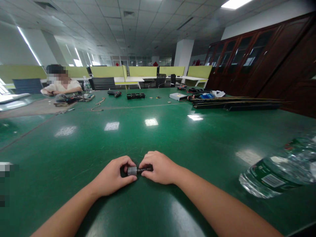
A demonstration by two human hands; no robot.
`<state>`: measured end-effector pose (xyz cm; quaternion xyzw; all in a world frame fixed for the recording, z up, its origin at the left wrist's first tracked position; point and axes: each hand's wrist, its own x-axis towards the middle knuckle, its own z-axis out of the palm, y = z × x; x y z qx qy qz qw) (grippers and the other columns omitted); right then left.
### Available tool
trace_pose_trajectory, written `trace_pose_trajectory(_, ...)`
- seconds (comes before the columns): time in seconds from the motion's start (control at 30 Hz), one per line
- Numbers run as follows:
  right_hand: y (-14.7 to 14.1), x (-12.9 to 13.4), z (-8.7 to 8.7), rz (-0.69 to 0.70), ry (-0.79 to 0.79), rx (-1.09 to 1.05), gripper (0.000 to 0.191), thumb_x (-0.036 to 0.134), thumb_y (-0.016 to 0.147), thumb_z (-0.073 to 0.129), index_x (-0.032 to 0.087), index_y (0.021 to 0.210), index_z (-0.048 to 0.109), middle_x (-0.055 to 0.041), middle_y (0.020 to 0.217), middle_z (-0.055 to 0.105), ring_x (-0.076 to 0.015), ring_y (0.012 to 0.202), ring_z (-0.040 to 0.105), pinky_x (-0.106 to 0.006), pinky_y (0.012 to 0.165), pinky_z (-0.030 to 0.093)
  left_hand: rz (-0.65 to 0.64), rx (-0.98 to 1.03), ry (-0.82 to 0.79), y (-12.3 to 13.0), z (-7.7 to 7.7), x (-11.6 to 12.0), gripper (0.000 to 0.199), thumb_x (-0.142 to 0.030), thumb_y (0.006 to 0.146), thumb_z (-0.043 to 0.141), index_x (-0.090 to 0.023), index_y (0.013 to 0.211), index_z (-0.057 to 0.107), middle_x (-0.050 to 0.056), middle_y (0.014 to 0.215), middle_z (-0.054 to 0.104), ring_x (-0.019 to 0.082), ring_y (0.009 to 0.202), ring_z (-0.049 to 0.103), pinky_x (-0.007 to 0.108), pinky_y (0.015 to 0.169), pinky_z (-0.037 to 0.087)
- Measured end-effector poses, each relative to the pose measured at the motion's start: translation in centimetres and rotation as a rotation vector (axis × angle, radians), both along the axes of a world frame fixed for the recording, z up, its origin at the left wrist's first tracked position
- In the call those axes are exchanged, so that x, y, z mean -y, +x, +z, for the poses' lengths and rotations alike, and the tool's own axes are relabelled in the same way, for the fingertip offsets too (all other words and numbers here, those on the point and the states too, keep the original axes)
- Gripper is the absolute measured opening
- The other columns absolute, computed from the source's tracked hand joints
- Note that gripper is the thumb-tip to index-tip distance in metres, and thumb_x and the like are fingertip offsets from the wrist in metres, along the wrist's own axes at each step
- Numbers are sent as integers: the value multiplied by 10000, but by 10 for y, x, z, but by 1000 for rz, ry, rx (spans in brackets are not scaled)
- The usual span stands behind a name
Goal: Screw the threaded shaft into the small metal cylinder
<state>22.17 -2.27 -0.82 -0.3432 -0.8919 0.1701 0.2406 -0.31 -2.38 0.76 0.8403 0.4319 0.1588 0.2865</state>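
Just above the green tabletop, near its front, is a small metal part (132, 171): a short grey cylinder with a dark, ridged shaft pointing right. My left hand (114, 175) curls around the cylinder end, thumb below and fingers above. Thumb and fingertips of my right hand (158, 167) pinch the shaft, whose far tip lies partly within that palm. The two hands are close together but apart, and the part bridges them. Its exact kind I cannot make out.
Clear plastic bottles with green labels (274, 176) lie at the right. Across the green table (158, 135) are a power tool (114, 94), a black slotted part (136, 95), a white box (177, 96) and long dark strips (237, 103). A person (61, 84) sits far left.
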Motion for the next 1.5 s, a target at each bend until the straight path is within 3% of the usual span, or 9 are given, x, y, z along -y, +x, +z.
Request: trace_pose_trajectory(1.5, 17, -6, 3, -50, -68, 29, 123, 190, 715, 697, 192, 835, 725, -12, 790, 691, -149, 762, 598, -263, 726, 436, -1, -10, 2, 1, 1, 1, 209, -332, 772, 671, -186, 917, 632, 9, 834, 621, 179, 768, 573, 273, 702, 436)
